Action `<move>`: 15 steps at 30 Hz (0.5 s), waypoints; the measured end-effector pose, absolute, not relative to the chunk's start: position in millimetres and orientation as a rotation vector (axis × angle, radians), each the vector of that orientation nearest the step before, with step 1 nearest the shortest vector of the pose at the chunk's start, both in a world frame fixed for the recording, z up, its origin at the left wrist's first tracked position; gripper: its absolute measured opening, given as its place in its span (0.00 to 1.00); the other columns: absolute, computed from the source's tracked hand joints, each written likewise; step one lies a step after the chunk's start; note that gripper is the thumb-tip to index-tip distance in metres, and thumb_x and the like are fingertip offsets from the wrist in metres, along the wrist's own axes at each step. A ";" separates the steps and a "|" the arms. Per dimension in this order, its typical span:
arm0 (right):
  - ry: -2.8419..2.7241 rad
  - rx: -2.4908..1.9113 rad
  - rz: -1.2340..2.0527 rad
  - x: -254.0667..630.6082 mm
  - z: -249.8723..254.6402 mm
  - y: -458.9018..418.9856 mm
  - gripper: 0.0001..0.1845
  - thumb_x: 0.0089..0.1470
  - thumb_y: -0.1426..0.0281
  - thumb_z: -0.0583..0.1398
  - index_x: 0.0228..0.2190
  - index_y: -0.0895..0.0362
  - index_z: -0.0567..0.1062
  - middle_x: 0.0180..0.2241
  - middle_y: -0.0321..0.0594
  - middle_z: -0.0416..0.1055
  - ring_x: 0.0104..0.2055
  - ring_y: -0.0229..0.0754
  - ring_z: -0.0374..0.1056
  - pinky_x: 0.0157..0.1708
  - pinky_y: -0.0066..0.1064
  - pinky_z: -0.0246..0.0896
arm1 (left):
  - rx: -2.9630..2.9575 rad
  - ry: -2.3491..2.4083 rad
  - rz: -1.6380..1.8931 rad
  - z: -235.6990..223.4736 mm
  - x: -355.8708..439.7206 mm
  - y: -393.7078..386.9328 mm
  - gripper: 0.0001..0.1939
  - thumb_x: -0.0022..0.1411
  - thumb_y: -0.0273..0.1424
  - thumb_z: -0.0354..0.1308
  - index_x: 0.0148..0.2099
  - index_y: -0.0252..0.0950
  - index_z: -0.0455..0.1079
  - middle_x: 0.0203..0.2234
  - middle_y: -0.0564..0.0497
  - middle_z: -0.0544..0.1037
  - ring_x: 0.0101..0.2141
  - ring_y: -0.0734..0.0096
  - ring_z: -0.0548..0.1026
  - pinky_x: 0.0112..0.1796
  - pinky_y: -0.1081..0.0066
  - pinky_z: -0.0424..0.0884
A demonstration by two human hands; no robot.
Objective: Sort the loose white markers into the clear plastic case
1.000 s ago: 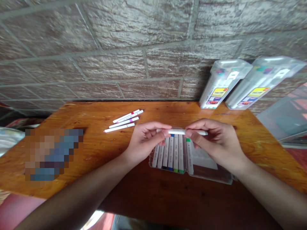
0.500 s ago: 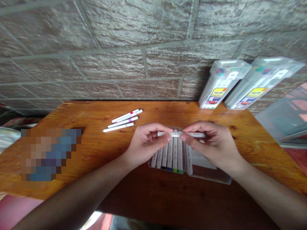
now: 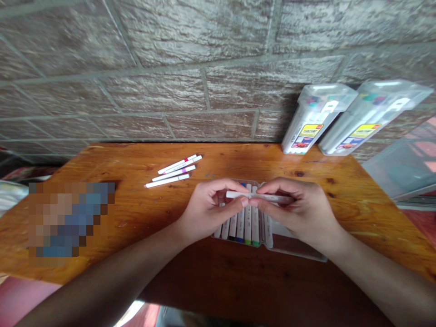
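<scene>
A white marker [image 3: 272, 198] lies crosswise between my two hands. My left hand [image 3: 213, 204] pinches its left end between thumb and fingers. My right hand [image 3: 301, 206] grips the right part the same way, the fingertips of both hands almost meeting. Under the hands an open clear plastic case [image 3: 299, 254] rests on the table. Its left half holds a row of white markers [image 3: 240, 227], some with black, blue and green ends. Another marker [image 3: 268, 231] lies by the hinge, and a white paper piece is partly covered by my right hand.
Several loose white markers [image 3: 173, 170] lie on the wooden table [image 3: 119, 163] at the back left. Two clear marker boxes [image 3: 303, 122] lean against the brick wall [image 3: 187, 100] at the back right. A pixelated patch covers something on the left.
Both hands have come slightly down toward me with the marker, uncovering the far ends of markers in the case. The marker now tilts a little, its right end lower.
</scene>
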State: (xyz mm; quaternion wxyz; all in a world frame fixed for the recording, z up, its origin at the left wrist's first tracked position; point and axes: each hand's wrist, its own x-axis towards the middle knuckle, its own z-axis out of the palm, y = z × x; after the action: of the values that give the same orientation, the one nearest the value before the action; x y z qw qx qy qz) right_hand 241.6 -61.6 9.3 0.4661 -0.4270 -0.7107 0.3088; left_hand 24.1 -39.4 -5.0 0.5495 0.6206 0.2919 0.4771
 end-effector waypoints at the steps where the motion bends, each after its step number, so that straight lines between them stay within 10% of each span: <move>1: -1.739 -1.049 0.765 241.5 9.5 -61.2 0.10 0.53 0.62 0.76 0.33 0.53 0.84 0.31 0.38 0.83 0.31 0.42 0.78 0.33 0.29 0.74 | 1.471 0.695 1.126 -4.2 24.1 -39.8 0.08 0.62 0.32 0.73 0.41 0.33 0.82 0.30 0.47 0.84 0.27 0.73 0.78 0.29 0.75 0.75; 15: -1.738 -1.084 0.759 240.9 11.2 -61.1 0.09 0.55 0.62 0.74 0.31 0.54 0.84 0.28 0.38 0.83 0.28 0.41 0.77 0.29 0.29 0.72 | 1.623 0.668 1.152 -1.9 22.9 -43.1 0.05 0.66 0.28 0.68 0.45 0.35 0.82 0.35 0.47 0.85 0.32 0.72 0.80 0.33 0.74 0.75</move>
State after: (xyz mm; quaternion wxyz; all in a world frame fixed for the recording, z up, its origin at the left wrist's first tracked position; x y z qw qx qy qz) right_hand 240.9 -61.1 11.2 0.4608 -0.4405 -0.7061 0.3083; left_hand 22.9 -43.1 -1.9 0.4981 0.6704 0.2760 0.4758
